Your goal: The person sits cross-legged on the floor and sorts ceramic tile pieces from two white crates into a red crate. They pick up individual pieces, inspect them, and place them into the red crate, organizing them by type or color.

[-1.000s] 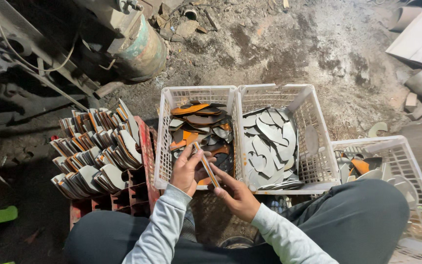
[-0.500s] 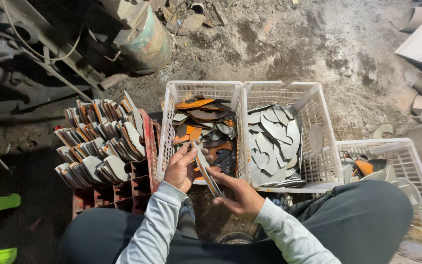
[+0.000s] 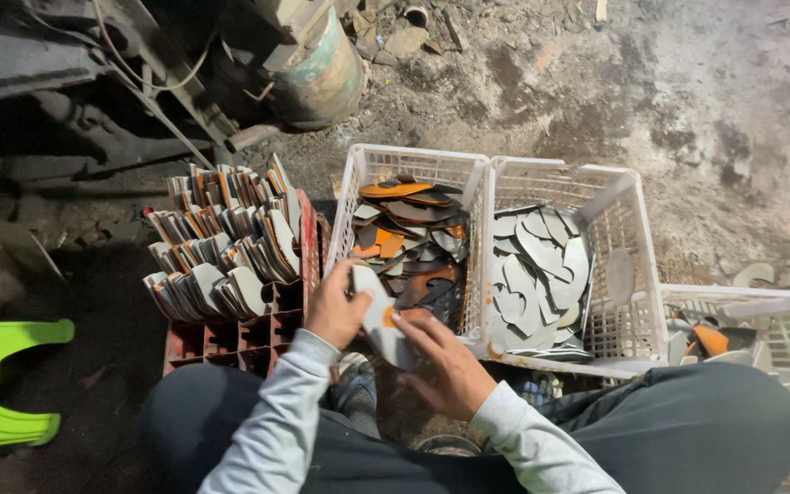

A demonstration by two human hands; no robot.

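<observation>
A flat grey metal blade blank (image 3: 379, 316), leaf-shaped with a rounded upper end, is held between both hands, tilted so its long axis runs from about eleven o'clock down to five o'clock. Its pale face is turned up, and it sits just before the near rim of the white crate (image 3: 372, 165) of rusty, orange-tinged pieces.

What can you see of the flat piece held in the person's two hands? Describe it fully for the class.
The flat piece is a thin, pale grey blade-like cutout that looks like sheet metal, with a rounded upper end and a longer lower part. It is tilted, running down to the right, above the person's lap in front of the left white crate. The left hand grips its upper end; the fingers of the right hand press its lower face. Its far side is hidden.
</observation>
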